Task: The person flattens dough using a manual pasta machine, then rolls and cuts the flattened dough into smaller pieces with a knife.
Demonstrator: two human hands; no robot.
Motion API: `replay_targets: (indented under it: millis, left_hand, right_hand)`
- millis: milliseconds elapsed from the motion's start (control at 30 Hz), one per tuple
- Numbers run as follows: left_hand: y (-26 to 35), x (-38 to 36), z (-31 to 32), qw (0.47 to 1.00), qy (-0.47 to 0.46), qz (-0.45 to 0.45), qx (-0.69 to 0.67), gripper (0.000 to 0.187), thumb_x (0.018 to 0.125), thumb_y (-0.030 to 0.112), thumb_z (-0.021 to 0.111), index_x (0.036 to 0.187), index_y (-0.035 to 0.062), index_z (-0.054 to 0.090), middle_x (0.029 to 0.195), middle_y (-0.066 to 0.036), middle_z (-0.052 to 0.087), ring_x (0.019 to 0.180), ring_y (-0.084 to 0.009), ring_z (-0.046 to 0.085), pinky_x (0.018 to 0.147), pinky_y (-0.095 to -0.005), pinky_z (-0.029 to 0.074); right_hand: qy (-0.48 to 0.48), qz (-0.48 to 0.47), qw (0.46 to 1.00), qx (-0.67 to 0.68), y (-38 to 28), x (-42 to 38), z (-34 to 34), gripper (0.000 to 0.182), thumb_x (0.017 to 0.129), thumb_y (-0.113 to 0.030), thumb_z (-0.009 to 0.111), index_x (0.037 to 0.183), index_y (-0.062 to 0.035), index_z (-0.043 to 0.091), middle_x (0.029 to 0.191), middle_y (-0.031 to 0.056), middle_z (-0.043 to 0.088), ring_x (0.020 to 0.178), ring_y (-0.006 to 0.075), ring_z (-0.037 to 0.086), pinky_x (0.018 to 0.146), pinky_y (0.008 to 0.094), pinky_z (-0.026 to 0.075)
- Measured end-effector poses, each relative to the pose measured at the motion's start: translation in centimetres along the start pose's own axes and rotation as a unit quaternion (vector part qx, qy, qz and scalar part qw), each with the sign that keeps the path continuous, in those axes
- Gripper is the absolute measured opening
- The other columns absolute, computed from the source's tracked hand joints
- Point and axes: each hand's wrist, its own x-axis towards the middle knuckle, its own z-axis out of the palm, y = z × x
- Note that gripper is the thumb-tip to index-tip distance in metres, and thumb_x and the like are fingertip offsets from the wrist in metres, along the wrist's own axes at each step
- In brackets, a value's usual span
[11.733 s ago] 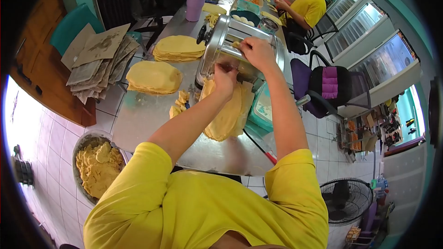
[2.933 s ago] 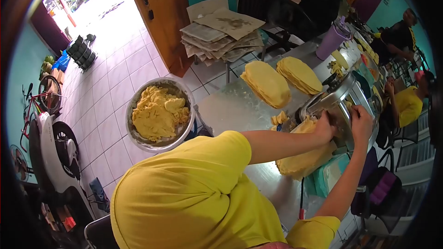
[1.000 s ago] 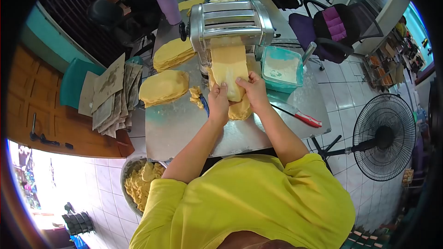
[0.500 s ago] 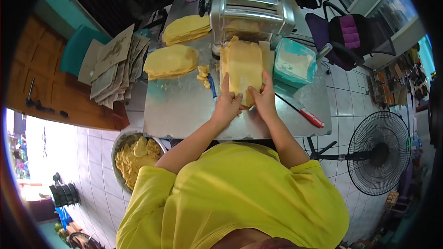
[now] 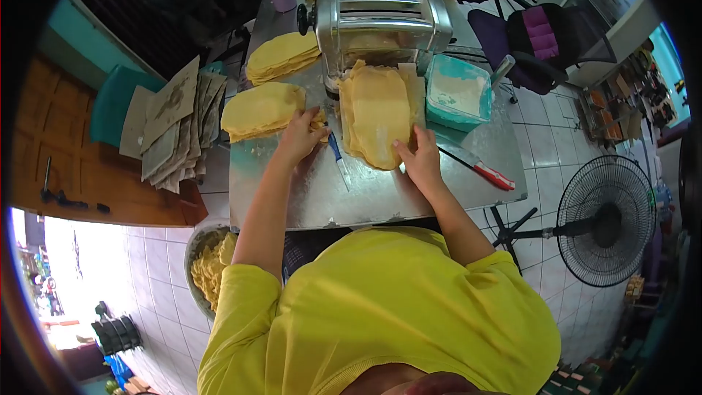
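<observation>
A stack of flat yellow dough sheets (image 5: 380, 113) lies in front of a metal dough sheeter (image 5: 387, 18). My right hand (image 5: 423, 159) rests at the stack's lower right edge, thumb touching the top sheet, index finger stretched along the side; its other fingers are partly hidden. To the left, my left hand (image 5: 298, 137) has thumb and fingers around small dough scraps (image 5: 319, 120). Just beside these scraps lies a knife with a blue handle (image 5: 334, 146). Another dough stack (image 5: 262, 111) sits close to my left fingertips, with a further stack (image 5: 284, 57) behind it.
A teal tub of white powder (image 5: 458, 91) and a red-handled knife (image 5: 494, 175) are on the metal table (image 5: 292, 201) at right. A bowl of dough (image 5: 212, 267) stands low at left, near cardboard sheets (image 5: 172, 124). A fan (image 5: 605, 221) stands at right.
My left hand has left the dough stack and moved left and up to the scraps. My right hand stays at the stack's lower right edge. The camera view has shifted slightly.
</observation>
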Motion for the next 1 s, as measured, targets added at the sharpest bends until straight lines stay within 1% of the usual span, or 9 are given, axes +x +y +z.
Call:
replay_targets:
  millis: [133, 300, 433, 500, 700, 767, 800, 867, 1000]
  left_hand:
    - [-0.5, -0.2, 1.8, 0.998, 0.06, 0.027, -0.002, 0.044, 0.081, 0.025, 0.069, 0.115, 0.0012, 0.056, 0.101, -0.017, 0.059, 0.09, -0.0314, 0.061, 0.081, -0.0371, 0.049]
    - [-1.6, -1.4, 3.2, 0.969, 0.201, 0.018, -0.145, 0.031, 0.084, 0.02, 0.063, 0.106, -0.0004, 0.057, 0.096, -0.018, 0.06, 0.08, -0.0333, 0.061, 0.072, -0.0375, 0.05]
    - [-1.5, -1.7, 2.9, 0.951, 0.12, -0.068, -0.277, 0.034, 0.084, 0.018, 0.063, 0.11, -0.0021, 0.055, 0.103, -0.02, 0.059, 0.085, -0.0331, 0.06, 0.076, -0.0378, 0.049]
    - [-0.8, -1.6, 2.5, 0.979, 0.147, 0.055, -0.131, 0.043, 0.082, 0.02, 0.067, 0.116, -0.0025, 0.053, 0.111, -0.023, 0.055, 0.098, -0.0339, 0.057, 0.083, -0.0395, 0.047]
    - [-0.1, -1.4, 2.2, 0.991, 0.104, 0.057, -0.056, 0.055, 0.076, 0.028, 0.073, 0.117, -0.0014, 0.052, 0.111, -0.023, 0.05, 0.104, -0.0392, 0.052, 0.088, -0.0428, 0.045]
    - [-0.3, -1.6, 2.3, 0.991, 0.082, 0.057, -0.088, 0.05, 0.077, 0.027, 0.071, 0.112, -0.0037, 0.053, 0.107, -0.023, 0.051, 0.101, -0.0401, 0.052, 0.087, -0.0429, 0.044]
    - [-0.3, -1.6, 2.5, 0.989, 0.097, 0.051, -0.096, 0.05, 0.077, 0.027, 0.071, 0.112, -0.0037, 0.053, 0.107, -0.023, 0.051, 0.101, -0.0401, 0.052, 0.087, -0.0429, 0.044]
    - [-0.4, -1.7, 2.8, 0.988, 0.107, 0.042, -0.102, 0.046, 0.079, 0.024, 0.068, 0.112, -0.0032, 0.053, 0.106, -0.023, 0.051, 0.1, -0.0403, 0.052, 0.086, -0.0433, 0.045]
    - [-0.8, -1.6, 3.1, 0.987, 0.118, 0.053, -0.091, 0.034, 0.081, 0.018, 0.064, 0.104, -0.0037, 0.052, 0.106, -0.023, 0.051, 0.097, -0.0405, 0.053, 0.083, -0.0454, 0.046]
  right_hand:
    - [-0.01, 0.05, 0.998, 0.048, -0.2, 0.3, 0.8, 0.052, 0.077, -0.024, 0.073, 0.114, 0.0051, 0.052, 0.107, 0.0192, 0.05, 0.091, 0.031, 0.056, 0.079, 0.0372, 0.048]
    - [0.012, 0.092, 0.993, 0.068, 0.4, 0.4, 1.7, 0.052, 0.075, -0.027, 0.074, 0.111, 0.0045, 0.053, 0.103, 0.0167, 0.054, 0.089, 0.0275, 0.057, 0.078, 0.0359, 0.048]
    - [0.015, 0.128, 0.985, 0.111, 0.8, 0.1, 2.3, 0.053, 0.072, -0.028, 0.077, 0.107, 0.0046, 0.054, 0.097, 0.0154, 0.056, 0.083, 0.026, 0.058, 0.075, 0.035, 0.048]
    - [0.014, 0.126, 0.987, 0.097, 0.8, 0.3, 2.4, 0.053, 0.071, -0.028, 0.077, 0.106, 0.005, 0.055, 0.096, 0.0155, 0.057, 0.082, 0.0255, 0.058, 0.073, 0.0348, 0.048]
    - [-0.026, 0.116, 0.989, 0.084, -0.3, 0.9, 1.6, 0.047, 0.068, -0.024, 0.078, 0.097, 0.0047, 0.054, 0.089, 0.0156, 0.059, 0.079, 0.0248, 0.058, 0.072, 0.0337, 0.047]
    - [0.0, 0.142, 0.987, 0.072, -0.6, 0.8, 1.8, 0.038, 0.073, -0.014, 0.075, 0.096, 0.0025, 0.051, 0.086, 0.0088, 0.059, 0.074, 0.0143, 0.056, 0.068, 0.0268, 0.047]
    - [-0.008, 0.128, 0.99, 0.065, -0.8, 1.0, 1.8, 0.038, 0.073, -0.014, 0.075, 0.096, 0.0025, 0.051, 0.086, 0.0088, 0.059, 0.074, 0.0143, 0.056, 0.068, 0.0268, 0.047]
    - [-0.004, 0.196, 0.955, 0.224, -1.1, 1.0, 1.9, 0.042, 0.07, -0.013, 0.076, 0.098, 0.003, 0.049, 0.09, 0.0121, 0.058, 0.08, 0.02, 0.058, 0.072, 0.031, 0.048]
    - [-0.016, 0.287, 0.903, 0.318, -1.8, 1.8, 1.3, 0.046, 0.072, -0.013, 0.076, 0.105, 0.0032, 0.048, 0.096, 0.0114, 0.058, 0.087, 0.0183, 0.059, 0.078, 0.0295, 0.047]
